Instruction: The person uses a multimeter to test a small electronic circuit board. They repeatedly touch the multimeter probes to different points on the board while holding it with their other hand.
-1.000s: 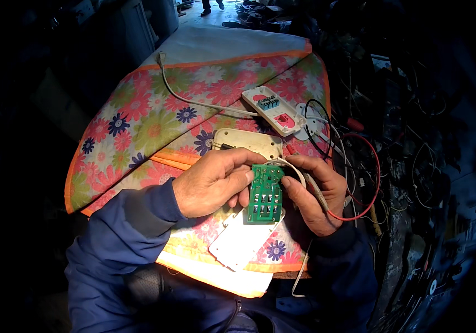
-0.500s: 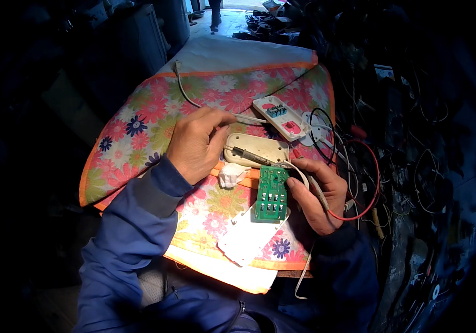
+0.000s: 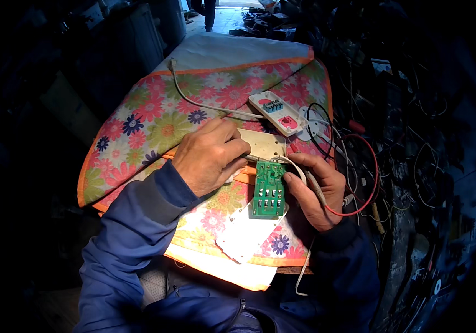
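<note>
A green circuit board (image 3: 269,191) with two rows of solder pads stands out in the light. My right hand (image 3: 324,188) is closed at its right edge, the thumb on the board. A probe with a red lead (image 3: 316,190) lies across the same palm. My left hand (image 3: 210,155) is closed in a pinch on a dark test probe (image 3: 253,159), mostly hidden by the fingers, near the board's top edge. Behind the fingers lies an off-white plastic casing half (image 3: 263,143). A white cover (image 3: 246,238) sits partly under the board.
A flowered cloth (image 3: 138,139) with orange trim covers the work surface. Beyond my hands lie a casing half with a coloured label (image 3: 278,114) and a white cable with a plug (image 3: 173,65). A red wire (image 3: 378,172) loops at right. Farther off, a person's legs (image 3: 210,15) show.
My left hand has moved right and down and closed on the dark probe, which lay in the casing half. A crumpled white piece is now mostly covered by that hand. My right hand keeps its hold.
</note>
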A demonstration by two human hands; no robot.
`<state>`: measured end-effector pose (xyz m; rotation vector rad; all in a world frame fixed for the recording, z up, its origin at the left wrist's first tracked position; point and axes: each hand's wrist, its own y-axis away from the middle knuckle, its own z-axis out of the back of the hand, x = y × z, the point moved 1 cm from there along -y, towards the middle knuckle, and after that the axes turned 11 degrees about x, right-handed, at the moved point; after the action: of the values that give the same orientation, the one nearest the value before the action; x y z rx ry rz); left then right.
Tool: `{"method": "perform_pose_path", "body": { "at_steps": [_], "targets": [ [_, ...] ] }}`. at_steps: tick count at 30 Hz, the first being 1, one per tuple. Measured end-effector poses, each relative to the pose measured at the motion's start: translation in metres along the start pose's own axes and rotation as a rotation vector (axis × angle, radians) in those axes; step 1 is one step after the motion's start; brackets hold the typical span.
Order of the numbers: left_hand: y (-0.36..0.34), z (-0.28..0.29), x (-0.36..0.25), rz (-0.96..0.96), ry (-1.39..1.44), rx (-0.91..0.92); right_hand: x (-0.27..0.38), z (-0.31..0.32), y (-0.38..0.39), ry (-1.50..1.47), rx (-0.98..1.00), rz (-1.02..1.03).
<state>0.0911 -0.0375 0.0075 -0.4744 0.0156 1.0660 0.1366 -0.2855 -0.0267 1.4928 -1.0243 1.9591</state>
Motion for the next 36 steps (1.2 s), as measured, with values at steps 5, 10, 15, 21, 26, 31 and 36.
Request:
{"method": "perform_pose_path", "body": {
  "at_steps": [5, 10, 15, 21, 26, 31, 36],
  "targets": [
    [0.005, 0.005, 0.003, 0.156, 0.054, -0.056, 0.002, 0.0, -0.001, 0.099, -0.021, 0.084],
    [0.01, 0.008, 0.006, 0.236, -0.003, -0.143, 0.0, 0.002, 0.001, 0.28, -0.051, 0.18],
    [0.009, 0.013, 0.002, 0.473, 1.139, 0.053, -0.002, 0.004, -0.002, 0.385, -0.059, 0.209],
    [0.009, -0.001, -0.006, 0.366, 1.514, 0.151, -0.008, 0.003, -0.003, 0.382, -0.058, 0.223],
    [0.009, -0.01, -0.008, 0.359, 1.456, 0.218, -0.006, 0.006, 0.0, 0.408, 0.009, 0.174],
    [0.007, -0.013, -0.013, 0.405, 1.393, 0.215, 0.008, -0.002, 0.004, 0.226, -0.096, 0.109],
    [0.007, -0.013, -0.016, 0.39, 1.399, 0.188, 0.023, -0.006, 0.015, 0.324, -0.203, 0.406]
  ]
}}
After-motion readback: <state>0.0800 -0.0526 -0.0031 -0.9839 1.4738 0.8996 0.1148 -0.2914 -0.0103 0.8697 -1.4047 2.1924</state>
